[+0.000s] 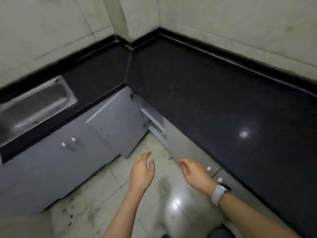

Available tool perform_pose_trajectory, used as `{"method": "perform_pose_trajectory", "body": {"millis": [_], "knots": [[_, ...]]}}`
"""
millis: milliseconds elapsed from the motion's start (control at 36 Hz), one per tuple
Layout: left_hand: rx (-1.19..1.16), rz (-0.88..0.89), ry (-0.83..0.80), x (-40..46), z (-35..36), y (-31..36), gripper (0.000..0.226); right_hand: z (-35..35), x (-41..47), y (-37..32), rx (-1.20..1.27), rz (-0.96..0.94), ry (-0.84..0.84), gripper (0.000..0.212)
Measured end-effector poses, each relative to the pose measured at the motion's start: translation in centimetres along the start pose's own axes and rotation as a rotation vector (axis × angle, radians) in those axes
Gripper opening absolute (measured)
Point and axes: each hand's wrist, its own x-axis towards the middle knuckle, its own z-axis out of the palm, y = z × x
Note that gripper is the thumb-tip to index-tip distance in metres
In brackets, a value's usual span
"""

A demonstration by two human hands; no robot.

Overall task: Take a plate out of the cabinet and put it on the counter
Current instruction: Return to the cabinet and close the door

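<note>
A black L-shaped counter [205,93] wraps the corner of the room. Under its corner a grey cabinet door [118,124] stands swung open, and white shelf edges [154,124] show in the gap behind it. No plate is visible. My left hand [142,170] hovers over the floor in front of the open door, fingers apart and empty. My right hand [193,172] is beside it to the right, also empty with loosely curled fingers, close to the white knobs [208,168] of the right-hand cabinet doors. A white watch [218,193] sits on that wrist.
A steel sink [34,107] is set into the counter at the left. Closed grey cabinet doors with small white knobs [68,142] run beneath it. The floor [154,203] is pale tile with dark specks. Tiled walls rise behind the counter.
</note>
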Motion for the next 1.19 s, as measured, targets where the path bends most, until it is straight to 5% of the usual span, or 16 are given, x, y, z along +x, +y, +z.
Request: {"method": "perform_pose_trajectory", "body": {"millis": [333, 611, 1000, 1194], "knots": [[0.016, -0.215, 0.216, 2.7, -14.6, -15.9, 0.036, 12.6, 7.9, -16.3, -0.112, -0.24, -0.237, 0.031], [0.067, -0.221, 0.219, 14.8, -19.6, -22.3, 0.039, 17.5, 23.8, -23.6, -0.264, -0.347, -0.182, 0.034], [0.34, -0.262, 0.005, 30.9, -21.9, -28.6, 0.06, 24.2, 41.8, -26.8, -0.716, -0.435, -0.325, 0.049], [0.442, -0.141, -0.077, 34.7, -22.0, -29.3, 0.061, 24.5, 40.9, -26.0, -0.57, -0.382, -0.238, 0.039]]}}
